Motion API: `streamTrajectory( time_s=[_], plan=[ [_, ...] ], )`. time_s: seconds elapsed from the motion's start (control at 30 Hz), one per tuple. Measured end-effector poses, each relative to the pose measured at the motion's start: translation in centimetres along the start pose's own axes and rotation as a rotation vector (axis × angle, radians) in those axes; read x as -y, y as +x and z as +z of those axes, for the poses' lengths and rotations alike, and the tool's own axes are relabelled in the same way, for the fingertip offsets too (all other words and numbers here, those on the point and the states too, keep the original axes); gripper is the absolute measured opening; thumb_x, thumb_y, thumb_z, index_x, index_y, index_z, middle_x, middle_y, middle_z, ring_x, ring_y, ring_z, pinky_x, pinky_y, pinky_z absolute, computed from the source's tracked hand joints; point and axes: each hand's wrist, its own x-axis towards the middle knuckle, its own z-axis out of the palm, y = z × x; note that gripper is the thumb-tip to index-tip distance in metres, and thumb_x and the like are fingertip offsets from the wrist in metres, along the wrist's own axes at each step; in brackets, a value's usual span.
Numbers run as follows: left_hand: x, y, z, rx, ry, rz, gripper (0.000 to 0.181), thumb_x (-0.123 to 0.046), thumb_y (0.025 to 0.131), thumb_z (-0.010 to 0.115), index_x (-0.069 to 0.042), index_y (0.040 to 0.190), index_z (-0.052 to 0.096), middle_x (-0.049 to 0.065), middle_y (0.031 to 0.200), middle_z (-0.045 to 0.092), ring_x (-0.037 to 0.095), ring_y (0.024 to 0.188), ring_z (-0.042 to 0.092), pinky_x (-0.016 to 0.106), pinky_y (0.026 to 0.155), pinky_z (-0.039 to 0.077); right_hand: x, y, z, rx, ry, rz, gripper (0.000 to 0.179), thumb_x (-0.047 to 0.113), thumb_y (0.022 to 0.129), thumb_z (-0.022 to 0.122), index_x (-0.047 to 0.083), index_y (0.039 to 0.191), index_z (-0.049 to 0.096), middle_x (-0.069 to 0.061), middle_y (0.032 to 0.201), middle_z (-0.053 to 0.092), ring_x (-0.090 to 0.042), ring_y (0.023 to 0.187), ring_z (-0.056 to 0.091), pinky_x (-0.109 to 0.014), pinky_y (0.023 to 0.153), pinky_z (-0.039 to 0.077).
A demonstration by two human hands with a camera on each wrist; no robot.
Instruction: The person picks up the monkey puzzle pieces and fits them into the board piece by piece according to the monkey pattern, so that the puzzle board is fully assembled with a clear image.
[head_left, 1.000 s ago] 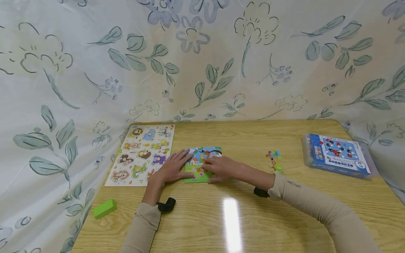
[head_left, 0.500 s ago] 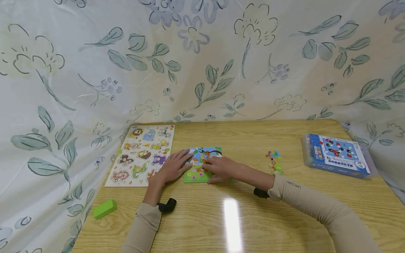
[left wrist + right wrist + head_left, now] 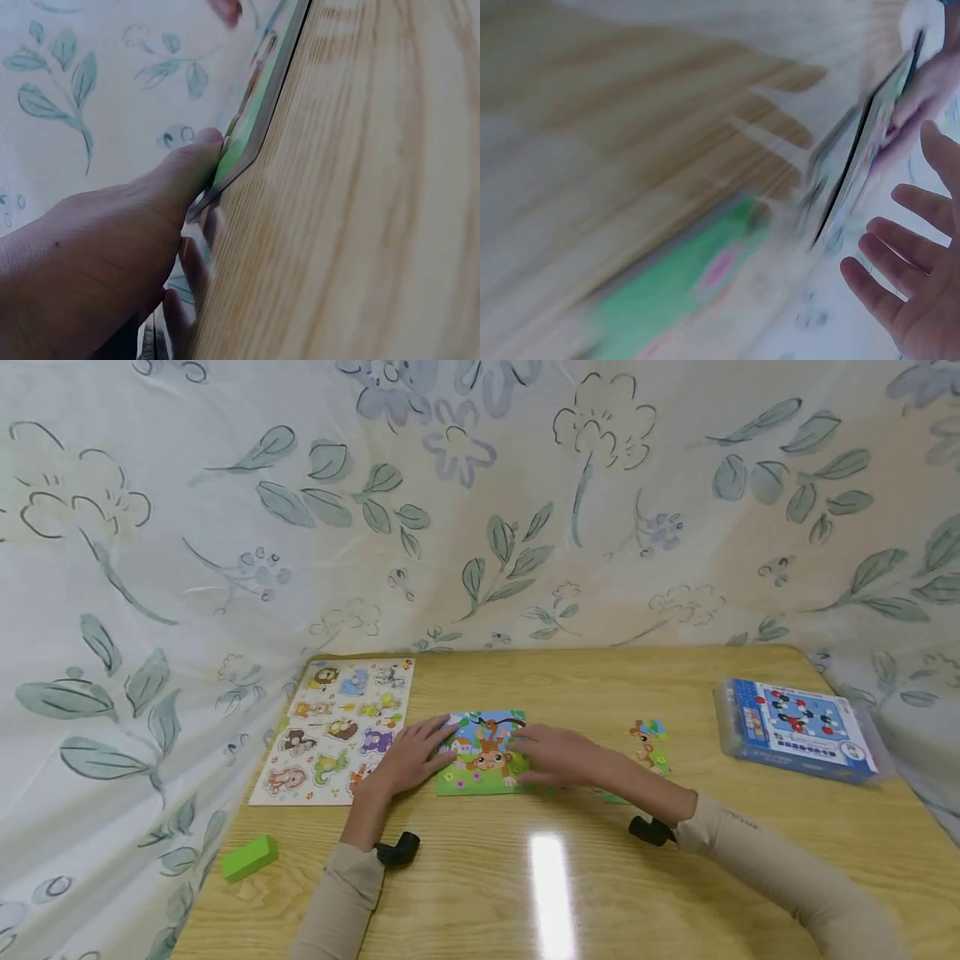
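Observation:
A jigsaw puzzle [image 3: 490, 762] with a monkey hanging from a branch lies flat in its frame at the middle of the table. My left hand [image 3: 408, 756] rests at its left edge; in the left wrist view, the thumb [image 3: 199, 154] touches the puzzle's edge. Over the puzzle's right end hovers my right hand [image 3: 562, 756], fingers spread and nothing held, as the right wrist view also shows. Loose puzzle pieces [image 3: 647, 745] lie to the right. A green piece [image 3: 617, 798] is mostly hidden beneath the right forearm.
A white board of animal pictures [image 3: 341, 727] lies left of the puzzle, partly under the left hand. Nearer on the left is a green block [image 3: 249, 857]. A blue boxed set [image 3: 802, 727] lies at the right. Floral cloth [image 3: 480, 527] hangs behind the table.
My right hand has lifted off the puzzle and moved right, uncovering the monkey's face. My left thumb has drawn in from the puzzle's lower left, while the left hand otherwise stays put.

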Motion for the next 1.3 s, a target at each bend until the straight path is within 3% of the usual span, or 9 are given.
streamTrajectory(
  time_s=[0.23,0.37,0.5,0.7,0.93,1.3],
  plan=[
    [0.1,0.0,-0.5,-0.006,-0.013,-0.008,0.058,-0.042,0.1,0.051,-0.019,0.151,0.037,0.009,0.159,0.03,0.036,0.145,0.03,0.061,0.114,0.025,-5.3,-6.6,-1.1,-0.148,0.063,0.166,0.051,0.029,0.09,0.069,0.003,0.132,0.057,-0.024,0.136,0.054,-0.04,0.12,0.056,-0.049,0.087,0.055],
    [0.2,-0.1,-0.6,-0.005,-0.022,-0.014,0.058,-0.042,0.099,0.052,-0.019,0.151,0.038,0.009,0.159,0.031,0.036,0.145,0.03,0.06,0.114,0.025,-8.9,-10.1,-1.7,-0.163,0.076,0.268,0.048,0.02,0.089,0.071,-0.001,0.13,0.058,-0.028,0.131,0.055,-0.044,0.114,0.057,-0.05,0.081,0.055],
    [0.3,-0.2,-0.6,-0.012,-0.024,-0.016,0.058,-0.041,0.099,0.053,-0.019,0.151,0.038,0.009,0.159,0.031,0.036,0.145,0.03,0.06,0.114,0.025,-11.1,-12.2,-1.9,-0.14,0.125,0.304,0.044,0.015,0.088,0.071,-0.003,0.126,0.06,-0.026,0.123,0.057,-0.043,0.109,0.058,-0.05,0.081,0.054],
    [0.3,-0.1,-0.3,-0.018,-0.018,-0.005,0.058,-0.041,0.099,0.053,-0.019,0.15,0.039,0.009,0.158,0.032,0.036,0.144,0.031,0.06,0.114,0.026,-12.2,-13.3,-1.2,-0.119,0.154,0.286,0.038,0.015,0.088,0.071,-0.002,0.122,0.065,-0.023,0.118,0.061,-0.039,0.106,0.061,-0.049,0.083,0.054],
    [0.1,0.0,-0.2,-0.009,-0.017,-0.009,0.058,-0.041,0.099,0.053,-0.019,0.151,0.038,0.009,0.159,0.031,0.036,0.144,0.031,0.06,0.114,0.025,-12.8,-13.6,-0.6,-0.156,0.116,0.184,0.025,0.007,0.083,0.073,0.001,0.107,0.071,-0.02,0.109,0.066,-0.034,0.095,0.066,-0.043,0.078,0.056],
    [0.0,0.1,0.0,-0.009,-0.019,-0.012,0.058,-0.041,0.099,0.053,-0.019,0.151,0.039,0.008,0.159,0.032,0.036,0.144,0.031,0.06,0.114,0.025,-13.3,-13.6,-0.5,-0.158,0.113,0.175,0.023,0.004,0.08,0.076,0.002,0.103,0.072,-0.018,0.106,0.066,-0.032,0.093,0.066,-0.041,0.076,0.057]
  ],
)
